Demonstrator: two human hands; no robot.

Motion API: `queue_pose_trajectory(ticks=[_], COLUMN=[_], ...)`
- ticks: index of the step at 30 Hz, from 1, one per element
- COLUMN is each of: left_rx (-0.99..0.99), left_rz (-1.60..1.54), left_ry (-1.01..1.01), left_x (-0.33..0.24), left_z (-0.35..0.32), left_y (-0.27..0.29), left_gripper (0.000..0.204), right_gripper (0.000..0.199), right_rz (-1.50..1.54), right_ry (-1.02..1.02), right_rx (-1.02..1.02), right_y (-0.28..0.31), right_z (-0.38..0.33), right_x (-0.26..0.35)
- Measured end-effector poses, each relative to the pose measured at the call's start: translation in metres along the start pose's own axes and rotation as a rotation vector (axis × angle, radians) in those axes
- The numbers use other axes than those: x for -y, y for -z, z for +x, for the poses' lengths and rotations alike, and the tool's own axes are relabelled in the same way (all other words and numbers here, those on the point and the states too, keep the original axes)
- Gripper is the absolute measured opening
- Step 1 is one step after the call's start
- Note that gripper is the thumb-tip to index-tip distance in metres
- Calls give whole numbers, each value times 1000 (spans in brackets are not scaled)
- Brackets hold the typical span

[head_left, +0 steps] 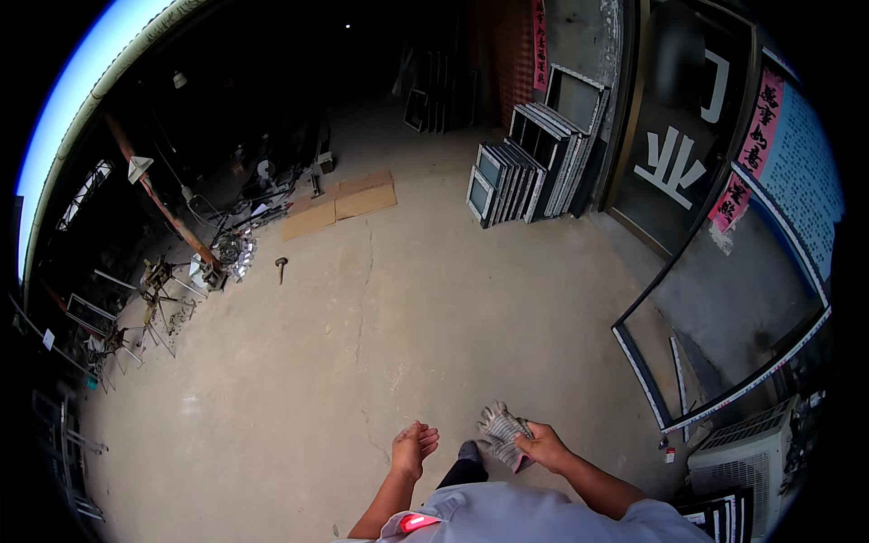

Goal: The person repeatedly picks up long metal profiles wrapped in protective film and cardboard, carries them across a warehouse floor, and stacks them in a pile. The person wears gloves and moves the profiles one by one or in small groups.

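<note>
My right hand (543, 443) grips a pair of striped grey-and-white work gloves (500, 429) with a reddish cuff, held in front of my body at the lower middle. The glove fingers point away from me, and the gloves look bunched together, so I cannot tell how they overlap. To the left of them, and apart from them, my left hand (414, 447) is raised with its fingers loosely bent and a little spread. Nothing shows in it. Below, between the two hands, one dark shoe (468, 450) stands on the concrete floor (434, 326).
A mallet (281, 269) lies on the floor ahead left, near flattened cardboard (339, 205). Framed window panels (525, 167) lean by a glass door (665, 136). At right are a large dark frame (751, 398) and an air-conditioner unit (744, 462). Tools and scrap (237, 249) clutter the left.
</note>
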State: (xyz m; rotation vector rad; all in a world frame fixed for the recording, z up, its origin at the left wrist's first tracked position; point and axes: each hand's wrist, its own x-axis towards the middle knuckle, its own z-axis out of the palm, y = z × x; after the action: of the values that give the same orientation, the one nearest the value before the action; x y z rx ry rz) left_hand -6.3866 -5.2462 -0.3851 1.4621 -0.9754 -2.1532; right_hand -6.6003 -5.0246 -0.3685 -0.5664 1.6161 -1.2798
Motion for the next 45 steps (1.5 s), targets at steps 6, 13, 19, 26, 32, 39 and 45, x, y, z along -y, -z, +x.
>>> queue_pose_trajectory(ticks=[6, 13, 19, 26, 32, 39, 45], left_rx=[180, 152, -252, -478, -368, -168, -122], left_rz=[296, 360, 388, 282, 202, 304, 429], left_ry=[-106, -36, 483, 504, 524, 374, -2], left_x=[-161, -215, -151, -279, -362, -569, -810], left_z=[150, 339, 473, 549, 732, 977, 1132], left_y=[-110, -166, -4, -57, -127, -213, -333], left_gripper=[32, 31, 27, 27, 27, 25, 38], right_gripper=[14, 11, 10, 17, 22, 23, 25], right_rz=[162, 254, 159, 215, 310, 356, 519], right_ry=[-87, -229, -277, -178, -135, -133, 163], right_rx=[-386, -544, -496, -434, -490, -705, -846], right_y=[94, 165, 233, 307, 330, 389, 509], right_z=[148, 349, 566, 785, 976, 1136, 1268], right_x=[42, 55, 109, 272, 327, 412, 550])
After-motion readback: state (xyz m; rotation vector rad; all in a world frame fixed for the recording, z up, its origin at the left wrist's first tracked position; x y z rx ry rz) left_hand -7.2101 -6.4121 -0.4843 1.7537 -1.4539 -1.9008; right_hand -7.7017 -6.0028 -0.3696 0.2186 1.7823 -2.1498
